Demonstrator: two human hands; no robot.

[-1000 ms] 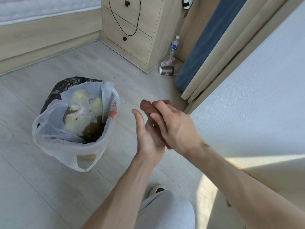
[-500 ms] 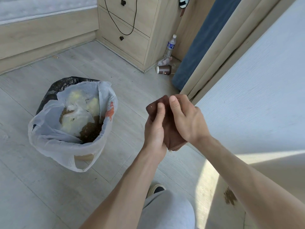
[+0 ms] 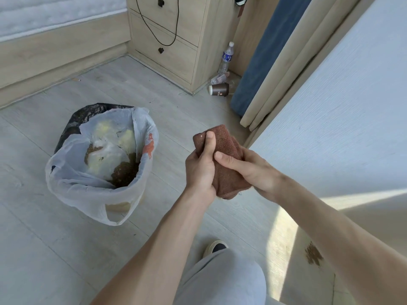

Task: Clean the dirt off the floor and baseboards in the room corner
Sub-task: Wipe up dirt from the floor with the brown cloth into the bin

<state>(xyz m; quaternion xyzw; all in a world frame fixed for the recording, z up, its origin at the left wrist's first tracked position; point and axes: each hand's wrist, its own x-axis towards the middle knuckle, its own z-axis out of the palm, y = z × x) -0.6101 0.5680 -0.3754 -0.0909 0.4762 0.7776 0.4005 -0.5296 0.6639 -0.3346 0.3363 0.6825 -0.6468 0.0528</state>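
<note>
From the head view, my left hand (image 3: 199, 170) and right hand (image 3: 253, 170) both grip the folded brown cloth (image 3: 224, 164) above the floor (image 3: 154, 102), thumbs pressed on top and fingers curled round it. Dirt (image 3: 312, 254) lies by the wall at lower right, near my right arm, well apart from the bag (image 3: 99, 194) on the left. If I loosen my grip, grit could fall from the cloth onto the floor short of the bag.

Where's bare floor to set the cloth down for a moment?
Bare floor lies between the bin bag and the bed frame, and in front of the bag toward the knee. Crowded by the cabinet: bottle and cup. A dirt patch marks the floor at the right. Both hands grip the cloth.
</note>
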